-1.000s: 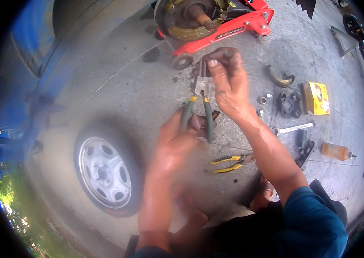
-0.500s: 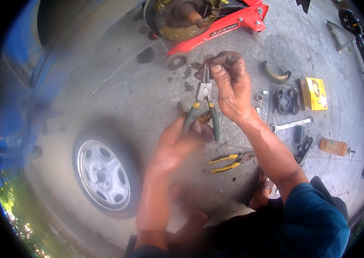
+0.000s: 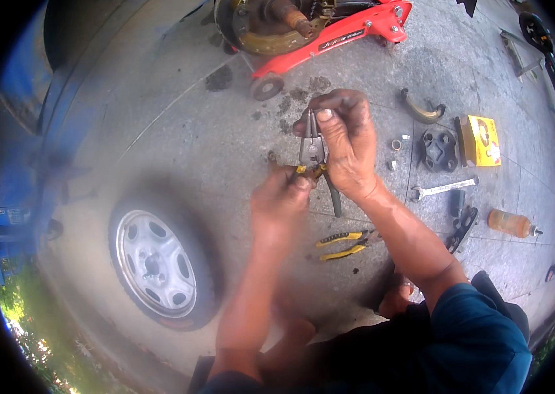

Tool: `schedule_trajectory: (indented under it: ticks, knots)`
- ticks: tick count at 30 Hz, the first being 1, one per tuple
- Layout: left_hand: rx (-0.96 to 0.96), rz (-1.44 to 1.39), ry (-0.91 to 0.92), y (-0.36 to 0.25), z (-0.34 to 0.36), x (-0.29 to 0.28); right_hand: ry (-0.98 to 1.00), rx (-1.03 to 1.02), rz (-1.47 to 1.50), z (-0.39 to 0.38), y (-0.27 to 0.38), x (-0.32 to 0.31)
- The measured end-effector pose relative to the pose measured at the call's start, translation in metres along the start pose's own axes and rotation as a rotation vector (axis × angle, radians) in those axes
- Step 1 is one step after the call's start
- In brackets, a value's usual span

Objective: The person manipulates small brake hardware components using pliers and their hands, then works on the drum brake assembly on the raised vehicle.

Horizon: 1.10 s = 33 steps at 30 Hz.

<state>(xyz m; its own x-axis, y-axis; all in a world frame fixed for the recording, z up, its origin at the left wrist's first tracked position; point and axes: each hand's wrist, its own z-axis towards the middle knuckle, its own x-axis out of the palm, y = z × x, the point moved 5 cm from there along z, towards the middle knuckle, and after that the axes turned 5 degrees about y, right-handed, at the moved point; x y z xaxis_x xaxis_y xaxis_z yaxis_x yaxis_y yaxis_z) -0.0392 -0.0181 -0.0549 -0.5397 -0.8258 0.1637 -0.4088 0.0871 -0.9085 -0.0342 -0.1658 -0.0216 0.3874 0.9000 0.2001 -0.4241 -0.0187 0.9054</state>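
Note:
My left hand point(image 3: 282, 197) is closed around the upper part of one handle of long-nosed pliers point(image 3: 313, 150) with dark green grips and yellow bands. The other handle slants down free beside it. The pliers' narrow jaws point up, away from me. At their tips my right hand point(image 3: 349, 134) pinches thumb against fingers, which pass behind the jaws; whether something small is in that pinch I cannot make out. A brownish curved metal part point(image 3: 273, 157) shows behind my left hand, mostly hidden. Yellow-handled pliers point(image 3: 343, 246) lie on the ground below my hands.
A red floor jack point(image 3: 330, 49) and a rusty wheel hub with brake shoes point(image 3: 271, 36) stand ahead. A wheel point(image 3: 159, 262) lies left. To the right lie a brake shoe point(image 3: 423, 108), yellow box point(image 3: 484, 141), wrench point(image 3: 447, 189) and amber bottle point(image 3: 509, 224).
My left hand has moved up and right and closed higher on the pliers' handle. My right hand has shifted slightly down and left, still at the jaw tips.

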Motion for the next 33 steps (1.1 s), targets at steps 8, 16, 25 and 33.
schedule_trajectory:
  ticks: [8, 16, 25, 33]
  knots:
    - [0.267, 0.595, -0.229, -0.014, 0.000, 0.017, -0.030, 0.118, 0.184, -0.003, -0.011, -0.002]
    - [0.489, 1.164, -0.255, -0.001, 0.001, 0.050, -0.209, 0.262, 0.273, -0.012, -0.018, -0.001]
    - [0.371, 0.995, -0.289, -0.012, 0.011, 0.025, -0.144, 0.065, -0.081, -0.008, -0.021, -0.012]
    - [-0.089, -0.161, 0.294, -0.005, 0.005, 0.020, -0.042, 0.265, 0.125, -0.007, -0.029, -0.018]
